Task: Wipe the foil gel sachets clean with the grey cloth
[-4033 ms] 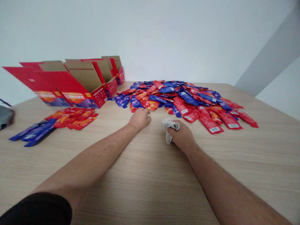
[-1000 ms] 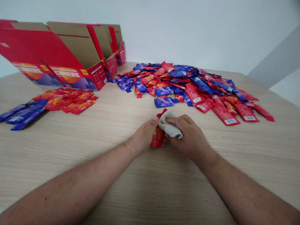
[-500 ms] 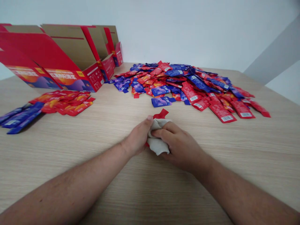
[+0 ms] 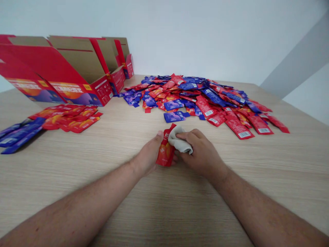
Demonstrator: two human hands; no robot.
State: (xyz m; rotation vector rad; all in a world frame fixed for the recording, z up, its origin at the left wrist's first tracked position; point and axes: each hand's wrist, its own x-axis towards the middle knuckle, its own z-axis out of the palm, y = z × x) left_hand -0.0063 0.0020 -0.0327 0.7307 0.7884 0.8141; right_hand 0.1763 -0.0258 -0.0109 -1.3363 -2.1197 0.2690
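On my feed, the left hand [image 4: 146,156] pinches a glossy red foil sachet [image 4: 165,151] between thumb and fingers, tilted, low over the light wood tabletop [image 4: 164,212]. The right hand [image 4: 202,150] clamps a crumpled off-white cloth [image 4: 180,140] against the sachet's top end, so the hands are close together, both closed. A heap of red and blue sachets [image 4: 203,103] lies well apart, ahead.
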